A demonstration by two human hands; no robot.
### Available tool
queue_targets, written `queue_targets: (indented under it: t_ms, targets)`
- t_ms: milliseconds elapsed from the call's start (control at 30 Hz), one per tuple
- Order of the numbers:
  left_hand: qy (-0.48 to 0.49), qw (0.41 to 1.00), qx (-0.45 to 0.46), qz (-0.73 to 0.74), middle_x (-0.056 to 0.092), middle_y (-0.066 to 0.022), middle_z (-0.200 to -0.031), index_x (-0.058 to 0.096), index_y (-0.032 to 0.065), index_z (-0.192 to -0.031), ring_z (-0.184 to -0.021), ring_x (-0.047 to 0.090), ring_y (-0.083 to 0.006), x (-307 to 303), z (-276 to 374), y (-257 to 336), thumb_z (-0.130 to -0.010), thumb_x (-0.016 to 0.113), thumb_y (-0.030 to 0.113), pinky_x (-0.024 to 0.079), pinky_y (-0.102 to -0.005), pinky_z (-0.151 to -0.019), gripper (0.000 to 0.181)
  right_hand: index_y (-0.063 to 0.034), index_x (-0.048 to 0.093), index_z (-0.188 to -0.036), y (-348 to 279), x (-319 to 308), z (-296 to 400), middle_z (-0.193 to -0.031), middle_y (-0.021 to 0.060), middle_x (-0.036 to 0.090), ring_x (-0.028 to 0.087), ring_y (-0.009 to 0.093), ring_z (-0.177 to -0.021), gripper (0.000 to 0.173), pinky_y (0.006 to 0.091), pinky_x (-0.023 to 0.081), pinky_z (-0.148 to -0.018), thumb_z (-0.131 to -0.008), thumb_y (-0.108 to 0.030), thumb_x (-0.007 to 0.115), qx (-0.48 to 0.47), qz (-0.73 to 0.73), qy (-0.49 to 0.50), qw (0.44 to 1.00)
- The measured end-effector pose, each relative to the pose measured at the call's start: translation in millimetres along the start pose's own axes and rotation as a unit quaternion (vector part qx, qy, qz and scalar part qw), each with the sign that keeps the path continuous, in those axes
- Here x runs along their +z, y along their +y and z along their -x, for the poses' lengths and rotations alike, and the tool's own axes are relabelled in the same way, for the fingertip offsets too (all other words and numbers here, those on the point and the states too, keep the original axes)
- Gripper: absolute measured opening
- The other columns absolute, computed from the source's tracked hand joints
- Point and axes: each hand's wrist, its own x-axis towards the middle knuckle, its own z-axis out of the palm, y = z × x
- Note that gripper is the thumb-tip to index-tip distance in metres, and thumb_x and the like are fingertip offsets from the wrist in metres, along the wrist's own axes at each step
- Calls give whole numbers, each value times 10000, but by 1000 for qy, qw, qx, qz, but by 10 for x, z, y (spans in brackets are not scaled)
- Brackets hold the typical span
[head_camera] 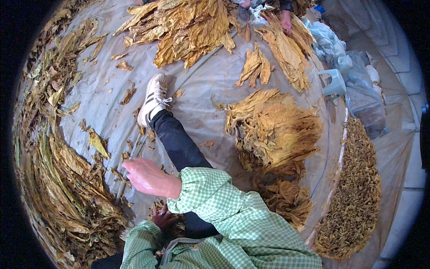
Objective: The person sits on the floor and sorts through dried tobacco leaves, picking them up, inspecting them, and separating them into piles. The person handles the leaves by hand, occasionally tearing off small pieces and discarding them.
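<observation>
My right hand [149,178] reaches across to the left over the plastic sheet [198,87], back of the hand up. Its fingers curl under, so I cannot see whether anything is in them. Closer to my body, in shadow, is my left hand [163,218], fingers apart and near small leaf scraps, with nothing visible in it. To the left of both hands lies a long heap of dried brown leaves [77,188], apparently tobacco. A yellow-green leaf [98,143] lies beyond my right hand.
A bundle of golden leaves [278,127] lies right of my outstretched leg [178,141]; a larger leaf pile [195,30] is ahead. Another person's hand [286,22] touches leaves at the top. On the right are a plastic stool [333,82], plastic bags [326,40] and a shredded-leaf heap [352,191].
</observation>
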Motion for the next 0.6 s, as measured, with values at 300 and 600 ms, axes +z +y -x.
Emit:
queue_targets:
  t_ms: [300,600]
  targets:
    - [-168,892,-205,366,306,-94,-1348,394,332,-1280,-1148,380,-362,-175,-208,122,-853,438,263,402,-533,-843,435,26,486,-919,91,59,-6,-810,196,545,539,385,-775,180,456,430,-673,-750,-25,520,16,32,-42,998]
    - [256,713,-500,420,436,-136,-1208,413,182,-1278,-1022,475,-277,-1455,-517,-1271,-817,571,271,428,-411,-814,495,-11,576,-965,119,-187,-86,-783,184,610,598,337,-750,204,405,476,-666,-782,-94,535,30,91,-2,995]
